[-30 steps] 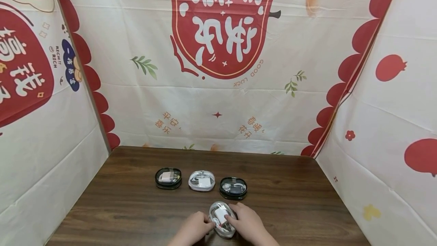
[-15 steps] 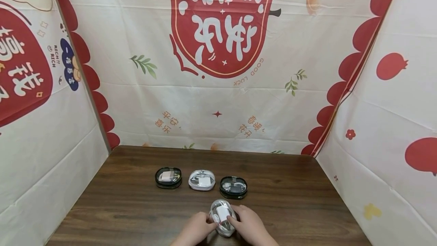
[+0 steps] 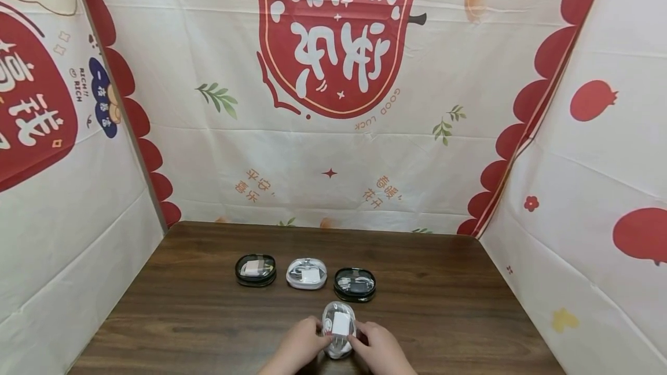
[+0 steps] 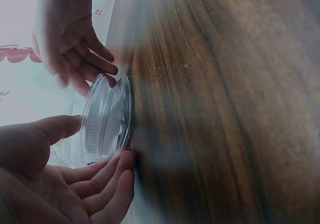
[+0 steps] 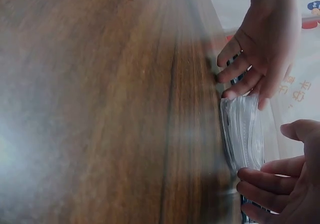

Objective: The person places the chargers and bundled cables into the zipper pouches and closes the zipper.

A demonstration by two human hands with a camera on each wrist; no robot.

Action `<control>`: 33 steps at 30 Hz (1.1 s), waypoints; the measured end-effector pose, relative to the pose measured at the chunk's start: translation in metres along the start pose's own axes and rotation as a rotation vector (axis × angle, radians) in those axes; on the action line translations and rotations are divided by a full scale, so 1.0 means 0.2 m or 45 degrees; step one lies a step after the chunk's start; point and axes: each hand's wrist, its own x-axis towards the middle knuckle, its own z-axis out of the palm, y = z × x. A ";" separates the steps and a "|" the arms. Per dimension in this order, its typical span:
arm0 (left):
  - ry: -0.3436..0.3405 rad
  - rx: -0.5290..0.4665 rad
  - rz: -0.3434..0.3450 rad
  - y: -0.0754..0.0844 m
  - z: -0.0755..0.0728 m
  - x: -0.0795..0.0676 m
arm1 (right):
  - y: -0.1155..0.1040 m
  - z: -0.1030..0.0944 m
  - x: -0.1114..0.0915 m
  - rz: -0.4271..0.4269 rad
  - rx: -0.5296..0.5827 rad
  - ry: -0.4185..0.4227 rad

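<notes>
A clear oval zip case (image 3: 339,347) with a white charger block (image 3: 341,324) and a cable inside lies on the table between the two hands. My left hand (image 3: 302,341) holds its left side, the thumb on the upper edge and the fingers low along the side; the left wrist view shows this grip on the case (image 4: 102,119). My right hand (image 3: 379,347) touches the opposite side with its fingertips. In the right wrist view, the thumb of the right hand (image 5: 295,179) stands apart from the case (image 5: 242,131), fingers fairly straight.
Beyond the hands, a black-rimmed case (image 3: 255,271), a white-rimmed case (image 3: 306,274) and another black-rimmed case (image 3: 355,285) lie in a row, each with charger parts inside. Printed cloth walls (image 3: 312,149) enclose the brown wooden table (image 3: 208,311) at the back and sides.
The held case has turned from a slant to nearly straight, its near end swinging left. The right thumb has slid from its top to its edge. The other cases stay put.
</notes>
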 end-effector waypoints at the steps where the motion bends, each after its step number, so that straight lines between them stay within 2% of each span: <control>1: 0.001 0.004 0.002 0.00 0.00 0.00 | 0.00 0.00 -0.01 -0.007 -0.004 0.012; 7: -0.043 0.050 -0.011 0.00 0.01 0.03 | 0.04 -0.04 -0.02 0.001 -0.012 0.044; 13: -0.077 0.104 0.009 0.03 0.03 0.05 | 0.10 -0.09 -0.02 -0.006 0.003 -0.001; 18: -0.053 0.203 0.104 0.05 0.04 0.05 | 0.14 -0.11 -0.03 -0.074 -0.046 -0.037; 23: -0.062 0.283 0.197 0.07 0.05 0.06 | 0.18 -0.14 -0.04 -0.078 -0.058 -0.097; 33: -0.086 0.257 0.253 0.10 0.11 0.12 | 0.24 -0.17 -0.04 -0.146 -0.071 -0.114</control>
